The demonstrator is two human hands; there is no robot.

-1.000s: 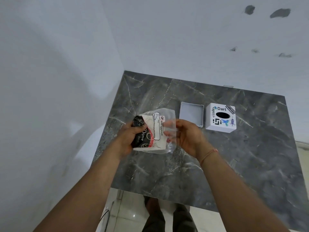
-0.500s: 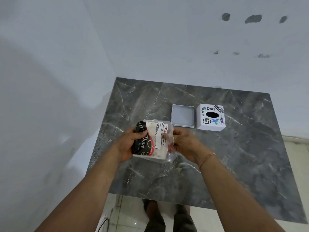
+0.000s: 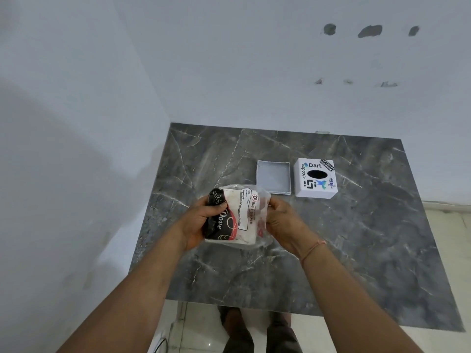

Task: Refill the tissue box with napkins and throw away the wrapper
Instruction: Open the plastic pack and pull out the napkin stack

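A pack of napkins [image 3: 238,217] in a clear plastic wrapper with black, red and white print is held above the grey marble table [image 3: 356,238]. My left hand [image 3: 201,220] grips its left, black-printed end. My right hand [image 3: 283,222] pinches the loose clear wrapper at the pack's right end. Behind my hands lies a shallow grey tray-like box base [image 3: 273,176], open side up. To its right stands the white tissue box cover [image 3: 316,178] with stickers and a dark oval slot on top.
White walls close off the table's left and far sides. The table's near edge runs just in front of my legs [image 3: 257,332], with pale floor tiles below and to the right.
The pack has come a little lower and nearer to me. My right hand has closed from an open hold on the stretched wrapper to a pinch at the pack's right end.
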